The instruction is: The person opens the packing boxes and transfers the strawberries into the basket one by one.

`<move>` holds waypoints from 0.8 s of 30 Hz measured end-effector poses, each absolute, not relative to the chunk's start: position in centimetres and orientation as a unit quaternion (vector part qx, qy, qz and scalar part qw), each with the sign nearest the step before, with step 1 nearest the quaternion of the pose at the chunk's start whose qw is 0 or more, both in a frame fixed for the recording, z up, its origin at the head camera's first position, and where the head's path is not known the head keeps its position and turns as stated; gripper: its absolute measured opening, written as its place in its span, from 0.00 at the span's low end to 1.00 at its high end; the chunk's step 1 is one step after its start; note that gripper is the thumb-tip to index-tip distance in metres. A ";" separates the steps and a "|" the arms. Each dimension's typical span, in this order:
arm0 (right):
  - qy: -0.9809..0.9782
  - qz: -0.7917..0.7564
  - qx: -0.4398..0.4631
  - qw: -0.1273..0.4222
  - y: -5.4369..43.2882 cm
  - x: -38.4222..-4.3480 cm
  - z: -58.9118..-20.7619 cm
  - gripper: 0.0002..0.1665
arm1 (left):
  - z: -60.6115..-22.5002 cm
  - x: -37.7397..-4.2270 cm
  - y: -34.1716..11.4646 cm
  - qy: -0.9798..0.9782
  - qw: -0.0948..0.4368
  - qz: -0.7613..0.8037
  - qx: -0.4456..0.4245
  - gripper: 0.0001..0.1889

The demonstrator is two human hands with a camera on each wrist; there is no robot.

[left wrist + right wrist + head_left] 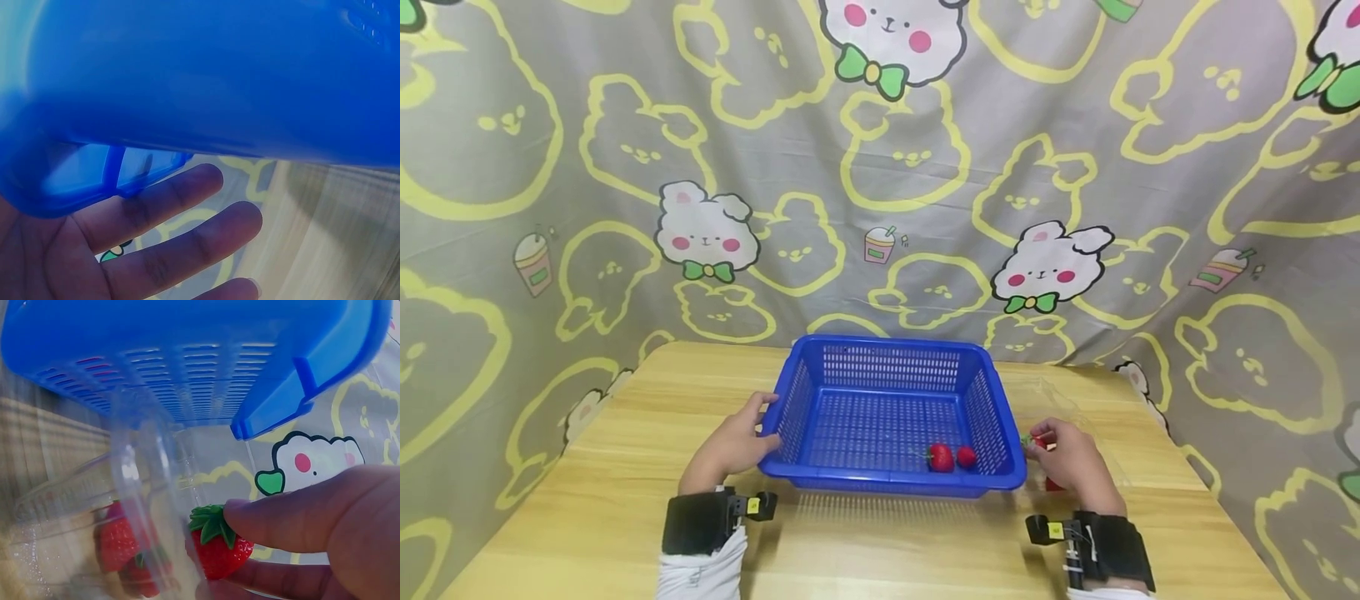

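Observation:
A blue plastic basket with slotted walls sits in front of me. Inside it, at the front right, lie a larger strawberry and a smaller one. At the basket's left rim, my left hand has its fingers spread and fairly straight beneath the edge. To the right, my right hand pinches a red strawberry with green leaves between thumb and fingers. That strawberry is by the wall of a clear plastic box. More strawberries show through the clear wall.
The clear box stands close against the basket's right side on the wooden table. A grey curtain with yellow outlines and white cartoon animals hangs behind and on both sides.

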State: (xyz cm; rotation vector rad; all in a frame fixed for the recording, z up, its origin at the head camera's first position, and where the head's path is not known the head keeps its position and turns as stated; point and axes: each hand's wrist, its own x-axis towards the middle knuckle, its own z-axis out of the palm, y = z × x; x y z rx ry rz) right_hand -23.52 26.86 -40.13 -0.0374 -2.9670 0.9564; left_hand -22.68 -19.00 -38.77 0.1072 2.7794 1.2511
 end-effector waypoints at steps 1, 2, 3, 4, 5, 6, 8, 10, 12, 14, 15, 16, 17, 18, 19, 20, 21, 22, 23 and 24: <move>-0.951 0.308 -0.013 0.011 26.9 -23.5 -40.2 0.14 | -38.7 -22.6 -19.0 0.910 0.047 0.410 0.036 0.31; -0.951 0.309 -0.013 0.011 26.9 -23.5 -40.2 0.14 | -38.7 -22.6 -19.0 0.911 0.048 0.409 0.037 0.31; -0.951 0.310 -0.015 0.010 26.8 -23.4 -40.2 0.15 | -38.7 -22.6 -19.0 0.911 0.048 0.408 0.038 0.31; -0.951 0.310 -0.017 0.011 26.8 -23.4 -40.3 0.15 | -38.6 -22.6 -19.0 0.911 0.049 0.407 0.040 0.31; -0.951 0.309 -0.018 0.011 26.8 -23.4 -40.3 0.15 | -38.6 -22.6 -19.0 0.911 0.050 0.407 0.039 0.31; -0.951 0.309 -0.018 0.011 26.8 -23.3 -40.3 0.15 | -38.6 -22.6 -19.0 0.911 0.051 0.407 0.039 0.31; -0.951 0.308 -0.017 0.012 26.8 -23.3 -40.2 0.15 | -38.7 -22.6 -18.9 0.910 0.051 0.409 0.038 0.31; -0.951 0.308 -0.016 0.013 26.8 -23.3 -40.2 0.15 | -38.7 -22.6 -18.9 0.910 0.051 0.410 0.037 0.31; -0.951 0.309 -0.015 0.015 26.7 -23.3 -40.1 0.15 | -38.9 -22.6 -19.0 0.909 0.049 0.412 0.039 0.31; -0.951 0.310 -0.013 0.016 26.7 -23.4 -40.1 0.14 | -39.0 -22.6 -19.0 0.909 0.047 0.411 0.040 0.31; -0.950 0.311 -0.013 0.016 26.6 -23.4 -40.0 0.14 | -39.0 -22.6 -19.0 0.910 0.047 0.410 0.040 0.31; -0.950 0.312 -0.012 0.017 26.6 -23.4 -40.0 0.14 | -39.1 -22.7 -19.1 0.910 0.048 0.410 0.041 0.30; -0.949 0.314 -0.011 0.017 26.6 -23.4 -40.0 0.13 | -39.1 -22.7 -19.1 0.910 0.047 0.411 0.042 0.30; -0.949 0.316 -0.012 0.017 26.6 -23.4 -40.0 0.13 | -39.1 -22.7 -19.1 0.909 0.047 0.411 0.043 0.30; -0.948 0.317 -0.011 0.017 26.6 -23.5 -39.9 0.13 | -39.1 -22.7 -19.1 0.909 0.047 0.411 0.043 0.30; -0.948 0.318 -0.011 0.018 26.6 -23.5 -39.9 0.13 | -39.1 -22.8 -19.1 0.909 0.048 0.412 0.044 0.30; -0.947 0.319 -0.011 0.018 26.7 -23.5 -39.8 0.13 | -39.0 -22.8 -19.1 0.909 0.048 0.412 0.045 0.30; -0.947 0.320 -0.011 0.019 26.7 -23.5 -39.8 0.13 | -39.0 -22.9 -19.0 0.909 0.048 0.412 0.045 0.30; -0.947 0.320 -0.011 0.018 26.7 -23.6 -39.7 0.13 | -39.0 -22.9 -19.0 0.909 0.047 0.413 0.044 0.30; -0.947 0.319 -0.010 0.019 26.7 -23.6 -39.7 0.13 | -38.9 -22.9 -19.0 0.909 0.047 0.412 0.044 0.30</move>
